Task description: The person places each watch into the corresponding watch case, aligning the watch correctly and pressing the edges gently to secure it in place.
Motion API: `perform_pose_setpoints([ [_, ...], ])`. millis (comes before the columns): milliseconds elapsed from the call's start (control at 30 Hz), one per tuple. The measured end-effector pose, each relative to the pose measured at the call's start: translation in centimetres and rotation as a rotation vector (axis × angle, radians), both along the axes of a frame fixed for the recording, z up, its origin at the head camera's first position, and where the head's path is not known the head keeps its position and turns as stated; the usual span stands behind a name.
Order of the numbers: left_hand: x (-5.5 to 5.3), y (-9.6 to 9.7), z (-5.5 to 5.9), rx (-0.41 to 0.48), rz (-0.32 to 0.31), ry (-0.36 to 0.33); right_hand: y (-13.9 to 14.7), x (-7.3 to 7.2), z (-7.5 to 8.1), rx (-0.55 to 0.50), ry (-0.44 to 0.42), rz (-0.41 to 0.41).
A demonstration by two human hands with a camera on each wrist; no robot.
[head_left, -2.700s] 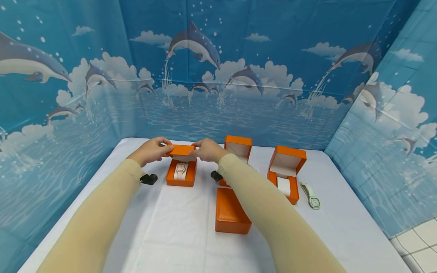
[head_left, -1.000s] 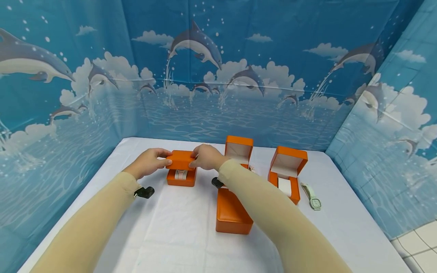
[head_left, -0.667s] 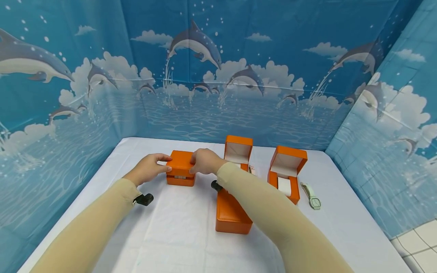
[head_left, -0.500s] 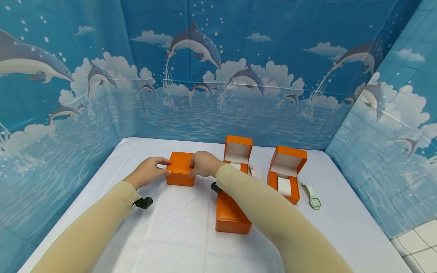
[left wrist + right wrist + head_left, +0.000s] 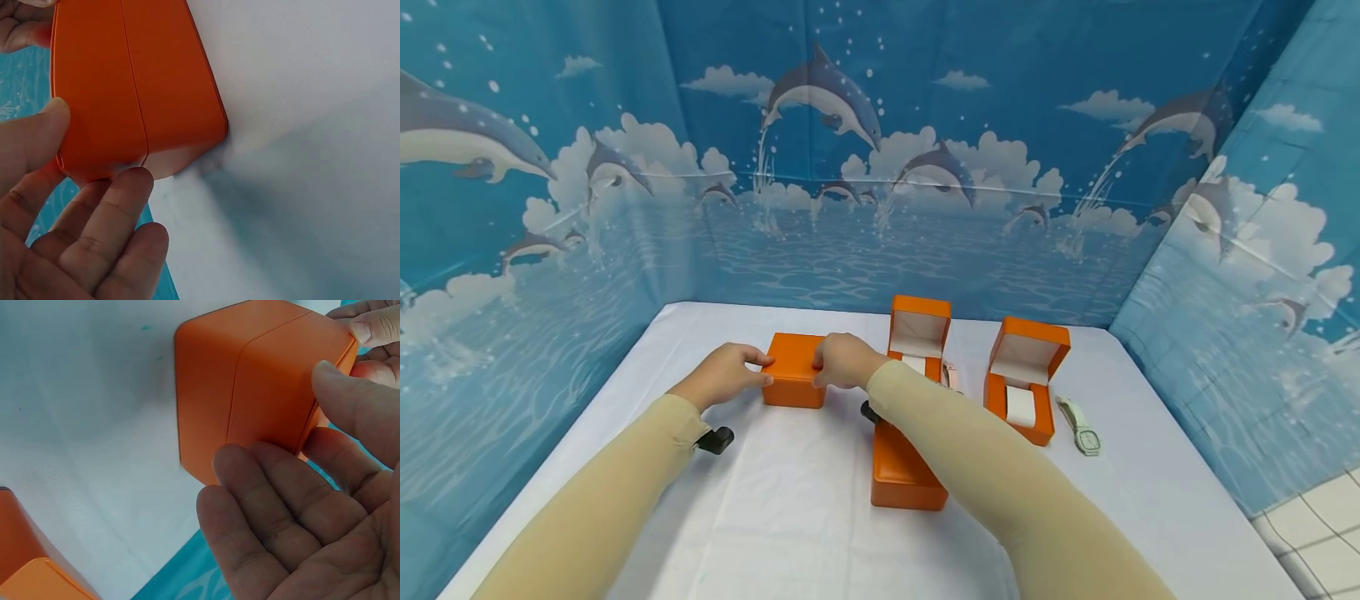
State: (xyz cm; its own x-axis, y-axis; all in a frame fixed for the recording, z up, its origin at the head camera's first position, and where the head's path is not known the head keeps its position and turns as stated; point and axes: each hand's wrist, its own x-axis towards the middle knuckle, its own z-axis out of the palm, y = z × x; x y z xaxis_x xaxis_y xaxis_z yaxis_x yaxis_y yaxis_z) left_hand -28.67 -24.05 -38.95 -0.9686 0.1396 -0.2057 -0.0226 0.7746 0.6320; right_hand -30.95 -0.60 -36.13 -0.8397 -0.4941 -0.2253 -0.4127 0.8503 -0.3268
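An orange watch box (image 5: pixel 793 390) stands on the white tabletop at the left, its lid down flush on its base. My left hand (image 5: pixel 722 375) holds the lid at its left side, the thumb (image 5: pixel 44 131) on the front face and the fingers bent round the side. At the opposite side my right hand (image 5: pixel 848 360) grips the same box, thumb in front, with fingers (image 5: pixel 281 487) along the side wall in the right wrist view. The watch inside is hidden by the lid.
Right of my hands stand two raised-lid orange boxes (image 5: pixel 921 327) (image 5: pixel 1028 360) with white cushions. A pink watch (image 5: pixel 952 376) lies between them, a pale green watch (image 5: pixel 1084 433) farther right. A lidded orange box (image 5: pixel 907 475) sits nearer, partly under my right forearm.
Both hands have swung the box's lid forward and down onto its base, covering the pink-strapped watch inside. Over the last half second the hands have stayed nearly still on the box.
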Motion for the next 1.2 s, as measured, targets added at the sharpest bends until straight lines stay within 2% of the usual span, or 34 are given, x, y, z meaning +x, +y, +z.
perform_pose_setpoints([
  [433,0.0,0.5,-0.3,0.016,-0.01,-0.015,0.4,0.3,-0.4,-0.013,-0.019,-0.032],
  [667,-0.1,0.6,-0.7,0.007,-0.009,-0.019,0.9,0.1,-0.5,-0.008,-0.033,-0.001],
  [833,-0.1,0.7,-0.2,-0.062,-0.028,-0.028,2.6,-0.3,0.4,-0.043,-0.064,0.046],
  [967,0.1,1.2,0.9,-0.163,-0.071,-0.022,4.8,-0.4,2.2,-0.091,-0.065,0.01],
  [1067,0.1,1.8,1.9,-0.257,-0.108,0.01,6.8,-0.5,3.7,-0.128,-0.083,-0.045],
  [1200,0.3,3.0,2.9,-0.335,-0.13,0.098,9.7,-0.5,4.7,-0.174,-0.084,-0.092],
])
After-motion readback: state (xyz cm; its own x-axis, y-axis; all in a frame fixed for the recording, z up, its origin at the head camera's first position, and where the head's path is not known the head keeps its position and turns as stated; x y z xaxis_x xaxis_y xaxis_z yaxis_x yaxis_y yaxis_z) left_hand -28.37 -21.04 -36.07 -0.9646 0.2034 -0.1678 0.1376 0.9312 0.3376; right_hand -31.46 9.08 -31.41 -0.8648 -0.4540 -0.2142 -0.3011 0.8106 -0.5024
